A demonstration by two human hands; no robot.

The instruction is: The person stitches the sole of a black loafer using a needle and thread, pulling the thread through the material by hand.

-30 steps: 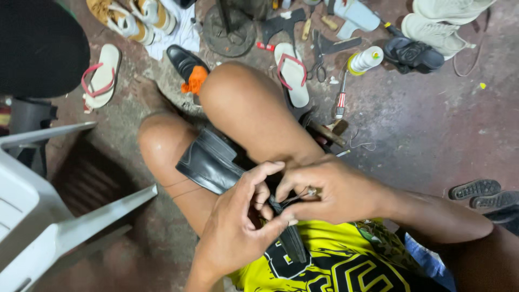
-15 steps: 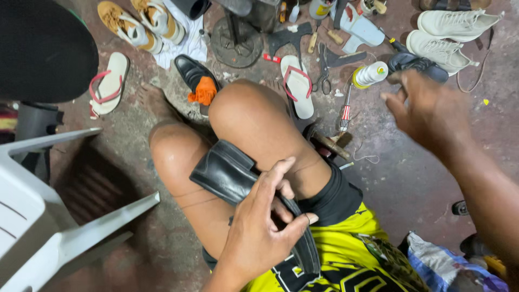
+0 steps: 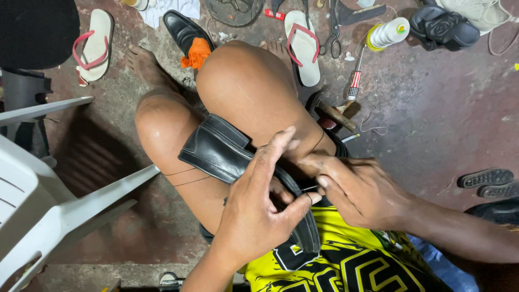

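A black leather shoe with a dark rubber sole (image 3: 227, 151) lies wedged between the person's bare thighs, its long axis running on a slant from the upper left, where the leather upper shows, down to the lower right, where the sole edge meets the yellow and black printed shirt (image 3: 351, 265). The left hand (image 3: 259, 211) is clasped over the near half of the shoe, fingers curled round the sole edge and thumb pressed against it, so it is closed upon the shoe. The right hand (image 3: 362, 189) comes in from the right side, fingers bent and pinched at the sole rim just beside the left thumb; whether it grips a needle or thread there I cannot tell, though thin dark threads (image 3: 184, 176) trail across the thigh. Both hands touch the shoe, the left covering more of it. Farther out on the stained concrete floor (image 3: 432, 108) lie a white flip-flop with red straps (image 3: 303, 40), scissors (image 3: 332, 27), a red-handled tool (image 3: 354, 81), a white thread spool (image 3: 386, 33) and another black shoe stuffed with orange cloth (image 3: 189, 38). A white plastic chair (image 3: 48, 211) stands at the left.
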